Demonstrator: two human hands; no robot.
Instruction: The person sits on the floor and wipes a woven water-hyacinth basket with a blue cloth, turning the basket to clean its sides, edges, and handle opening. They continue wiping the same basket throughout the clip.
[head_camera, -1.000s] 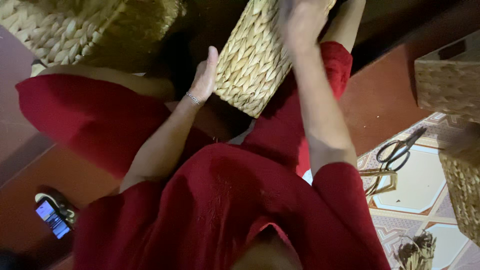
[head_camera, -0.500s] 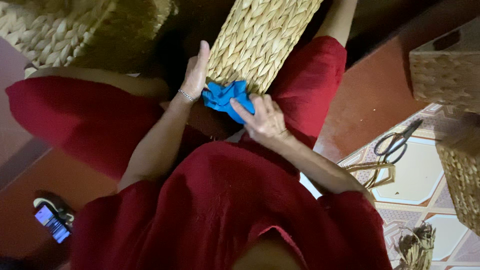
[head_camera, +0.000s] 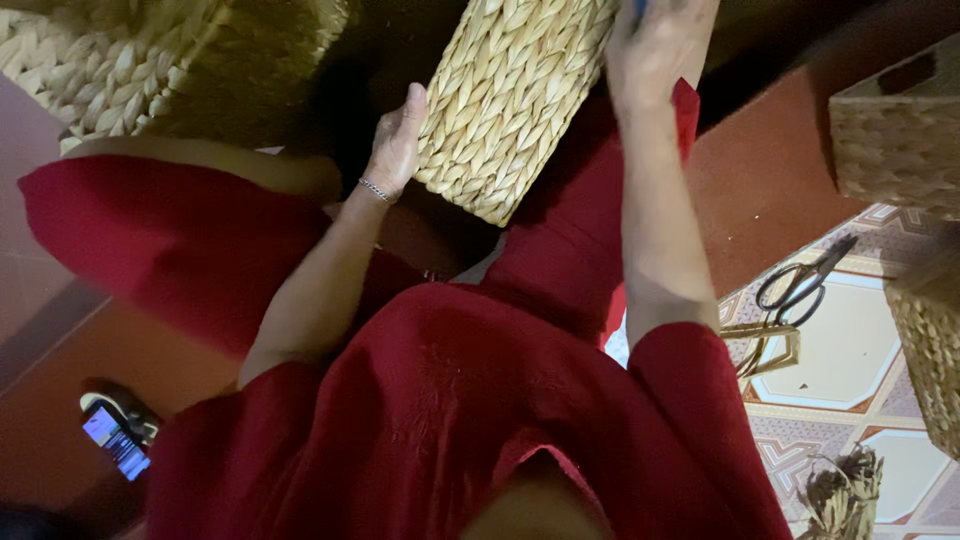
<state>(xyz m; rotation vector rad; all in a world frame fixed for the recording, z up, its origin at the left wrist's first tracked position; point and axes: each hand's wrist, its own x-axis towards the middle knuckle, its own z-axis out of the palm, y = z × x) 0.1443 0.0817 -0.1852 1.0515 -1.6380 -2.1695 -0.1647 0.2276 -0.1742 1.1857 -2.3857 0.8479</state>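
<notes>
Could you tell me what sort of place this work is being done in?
Probably a home workspace for basket weaving: the left hand steadies a woven basket, with more baskets nearby, scissors on a patterned tile floor.

Woven basket (head_camera: 510, 95) between two hands, over the lap

Left hand (head_camera: 395, 140) flat against its left side, right hand (head_camera: 655, 45) on its right — scissors (head_camera: 800, 285) on the floor further right, a phone (head_camera: 118, 440) low left, another basket (head_camera: 130, 60) upper left.
</notes>
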